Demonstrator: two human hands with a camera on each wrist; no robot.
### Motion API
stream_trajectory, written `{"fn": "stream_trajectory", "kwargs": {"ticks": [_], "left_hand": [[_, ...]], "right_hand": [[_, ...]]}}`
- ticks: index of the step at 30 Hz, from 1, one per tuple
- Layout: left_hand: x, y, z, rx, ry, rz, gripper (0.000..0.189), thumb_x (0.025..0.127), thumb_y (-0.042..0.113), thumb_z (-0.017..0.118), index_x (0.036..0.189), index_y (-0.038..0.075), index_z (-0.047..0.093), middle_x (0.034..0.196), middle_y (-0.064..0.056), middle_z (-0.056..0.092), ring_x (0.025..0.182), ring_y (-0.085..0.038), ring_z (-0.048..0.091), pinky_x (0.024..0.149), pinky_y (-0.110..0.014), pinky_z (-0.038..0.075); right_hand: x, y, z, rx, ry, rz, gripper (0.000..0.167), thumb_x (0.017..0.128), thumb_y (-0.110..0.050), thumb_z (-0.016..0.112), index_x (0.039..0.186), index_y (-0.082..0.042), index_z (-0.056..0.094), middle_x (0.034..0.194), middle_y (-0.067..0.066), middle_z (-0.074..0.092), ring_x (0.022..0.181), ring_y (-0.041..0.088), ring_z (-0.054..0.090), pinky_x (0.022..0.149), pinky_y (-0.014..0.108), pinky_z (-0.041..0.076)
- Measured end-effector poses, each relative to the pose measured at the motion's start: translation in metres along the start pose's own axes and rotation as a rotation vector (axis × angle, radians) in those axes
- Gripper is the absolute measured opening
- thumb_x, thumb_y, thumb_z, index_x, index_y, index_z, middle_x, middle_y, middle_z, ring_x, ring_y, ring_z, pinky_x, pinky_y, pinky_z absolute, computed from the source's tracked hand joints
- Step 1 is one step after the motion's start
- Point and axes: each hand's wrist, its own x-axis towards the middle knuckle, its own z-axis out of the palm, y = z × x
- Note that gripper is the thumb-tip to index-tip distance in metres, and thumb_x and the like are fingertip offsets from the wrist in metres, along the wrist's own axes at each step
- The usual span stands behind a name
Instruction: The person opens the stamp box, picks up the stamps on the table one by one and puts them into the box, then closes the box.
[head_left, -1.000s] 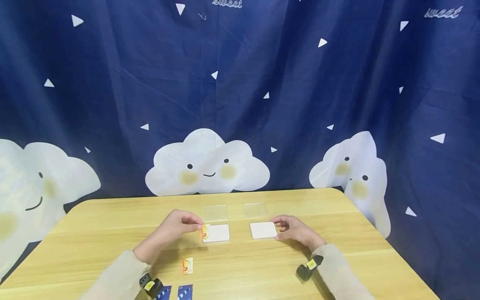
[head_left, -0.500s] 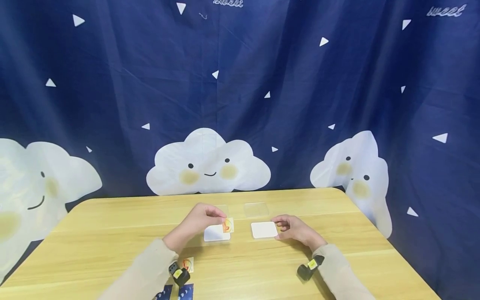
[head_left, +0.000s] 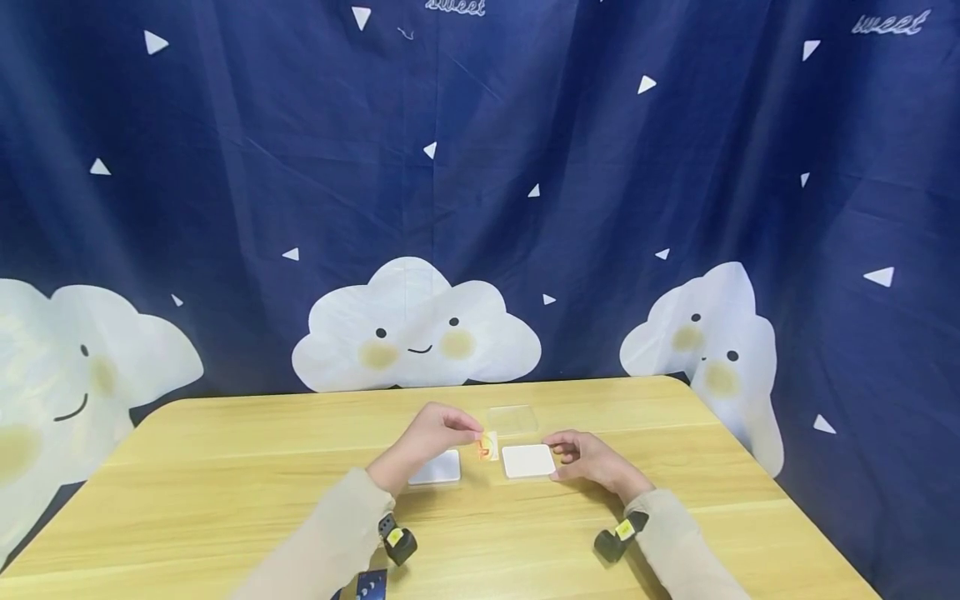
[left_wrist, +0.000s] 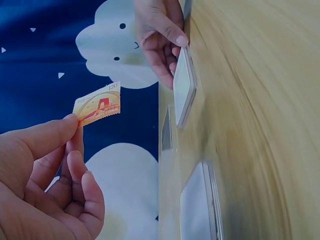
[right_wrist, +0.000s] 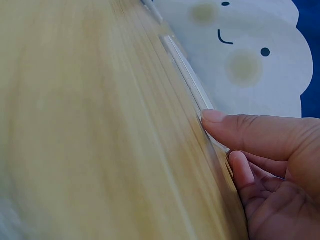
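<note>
My left hand [head_left: 437, 435] pinches an orange-and-yellow postage stamp [left_wrist: 100, 105] by one edge, between thumb and forefinger. In the head view the stamp hangs in the air between two flat clear boxes with white tops. The right-hand flat box [head_left: 528, 460] lies on the table. My right hand [head_left: 588, 460] grips its right end, thumb on the near side and fingers on the far side. The left-hand flat box [head_left: 435, 469] sits below my left wrist, partly covered by that hand.
A clear thin lid [head_left: 513, 419] lies behind the right-hand box on the wooden table [head_left: 600, 550]. Near the front edge a dark blue stamp [head_left: 372, 585] shows beside my left sleeve, which covers what lies left of it. A blue cloud-print curtain [head_left: 480, 208] hangs behind.
My left hand has carried the stamp rightward, from the left box's left edge to the gap beside the right box. The right hand has stayed on its box.
</note>
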Motion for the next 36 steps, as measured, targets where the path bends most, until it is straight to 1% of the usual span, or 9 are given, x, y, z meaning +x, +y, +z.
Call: {"fn": "stream_trajectory", "kwargs": {"ticks": [12,15,20,22,25,28,29,32,36], "left_hand": [[0.013,0.005,0.026,-0.008,-0.005,-0.021,0.012,0.080,0.011,0.073,0.090,0.004,0.074,0.090,-0.005,0.072,0.084,-0.012,0.062,0.079,-0.031,0.050],[0.016,0.006,0.032,-0.003,-0.001,-0.012,0.013,0.079,0.010,0.073,0.089,0.003,0.074,0.089,-0.006,0.072,0.085,-0.012,0.063,0.078,-0.030,0.049],[0.019,0.008,0.039,-0.066,-0.020,0.041,0.013,0.078,0.006,0.072,0.088,-0.002,0.073,0.088,-0.010,0.072,0.084,-0.014,0.064,0.078,-0.030,0.050],[0.019,0.008,0.042,-0.098,-0.033,0.088,0.011,0.078,0.006,0.072,0.087,-0.001,0.074,0.086,-0.008,0.072,0.082,-0.012,0.064,0.076,-0.029,0.050],[0.021,0.006,0.046,-0.125,-0.040,0.117,0.008,0.078,0.005,0.072,0.085,0.001,0.074,0.084,-0.006,0.072,0.080,-0.010,0.063,0.075,-0.028,0.050],[0.024,0.005,0.051,-0.145,-0.038,0.091,0.009,0.078,0.002,0.071,0.086,-0.001,0.074,0.085,-0.008,0.072,0.081,-0.012,0.063,0.077,-0.028,0.050],[0.026,0.005,0.053,-0.151,-0.035,0.057,0.010,0.078,0.002,0.071,0.087,-0.003,0.073,0.086,-0.010,0.072,0.082,-0.012,0.063,0.079,-0.029,0.049],[0.029,0.007,0.057,-0.139,-0.025,0.025,0.012,0.077,0.002,0.072,0.088,-0.004,0.073,0.088,-0.012,0.072,0.083,-0.012,0.063,0.080,-0.028,0.049],[0.034,0.010,0.062,-0.120,-0.010,0.014,0.012,0.076,0.002,0.073,0.087,-0.003,0.073,0.087,-0.012,0.072,0.081,-0.010,0.062,0.077,-0.025,0.049]], "right_hand": [[-0.001,0.000,0.001,-0.007,-0.006,0.004,0.057,0.070,0.000,0.077,0.121,0.009,0.054,0.114,0.017,0.058,0.100,0.022,0.052,0.086,0.033,0.042],[-0.001,0.000,0.001,-0.010,-0.006,0.003,0.057,0.070,0.000,0.077,0.121,0.008,0.054,0.114,0.016,0.058,0.100,0.022,0.052,0.086,0.033,0.042],[-0.001,0.000,0.001,-0.014,-0.014,0.001,0.056,0.070,0.000,0.077,0.121,0.008,0.055,0.114,0.016,0.058,0.101,0.022,0.051,0.087,0.033,0.043],[-0.001,-0.001,0.001,-0.014,-0.018,0.000,0.056,0.071,0.000,0.077,0.122,0.007,0.054,0.115,0.017,0.057,0.102,0.023,0.051,0.088,0.033,0.042],[-0.001,-0.002,0.000,-0.015,-0.021,0.001,0.056,0.071,-0.001,0.077,0.122,0.007,0.054,0.117,0.020,0.057,0.103,0.025,0.051,0.088,0.034,0.042],[-0.001,-0.003,0.000,-0.025,-0.021,0.004,0.057,0.071,-0.001,0.077,0.122,0.007,0.054,0.117,0.020,0.057,0.104,0.026,0.051,0.088,0.034,0.043],[0.000,-0.003,0.000,-0.027,-0.021,0.004,0.056,0.071,-0.001,0.077,0.122,0.007,0.054,0.117,0.020,0.057,0.105,0.026,0.051,0.088,0.034,0.043],[0.000,-0.003,-0.001,-0.032,-0.019,0.003,0.056,0.071,-0.001,0.077,0.122,0.007,0.055,0.117,0.019,0.057,0.105,0.026,0.051,0.089,0.035,0.043],[0.001,-0.002,-0.002,-0.031,-0.021,-0.005,0.057,0.072,-0.001,0.077,0.122,0.008,0.054,0.117,0.020,0.057,0.105,0.026,0.052,0.089,0.036,0.044]]}}
